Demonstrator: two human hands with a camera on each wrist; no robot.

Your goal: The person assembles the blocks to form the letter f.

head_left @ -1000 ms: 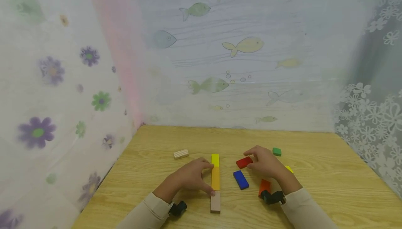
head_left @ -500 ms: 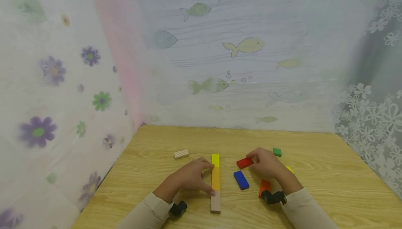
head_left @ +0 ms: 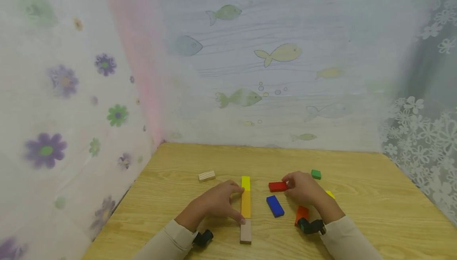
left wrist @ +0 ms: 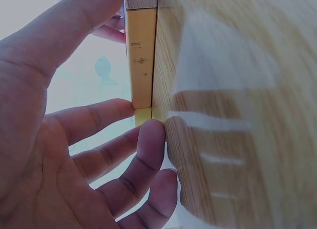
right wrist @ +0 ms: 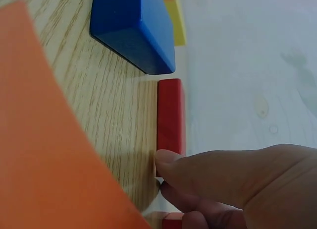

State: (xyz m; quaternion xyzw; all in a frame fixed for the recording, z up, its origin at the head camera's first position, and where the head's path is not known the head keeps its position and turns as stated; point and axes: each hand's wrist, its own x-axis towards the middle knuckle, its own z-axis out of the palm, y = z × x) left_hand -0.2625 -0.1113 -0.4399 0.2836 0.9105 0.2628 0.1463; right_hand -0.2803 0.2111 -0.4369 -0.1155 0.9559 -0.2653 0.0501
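Note:
In the head view, yellow [head_left: 245, 182], light orange [head_left: 245, 204] and tan [head_left: 245, 232] wooden blocks lie end to end in a straight row. My left hand [head_left: 217, 201] rests along the row's left side. Its thumb touches near the tan-orange joint and its index fingertip near the orange-yellow joint; the other fingers are loosely bent. To the right, my right hand [head_left: 303, 190] pinches the right end of a red block [head_left: 277, 186] between thumb and fingers. The block lies on the table. In the right wrist view, the thumb [right wrist: 198, 172] presses the red block's near face.
A blue block [head_left: 275, 206] lies between the row and my right hand. An orange-red block [head_left: 302, 215] sits by my right wrist, partly covered by the wrist camera. Green [head_left: 316, 174], yellow [head_left: 330, 194] and plain wood [head_left: 206, 176] blocks lie farther out on the table [head_left: 171, 159].
My right hand has closed its fingers on the red block and turned it from slanted to nearly level across the view. My left hand has stayed at the row.

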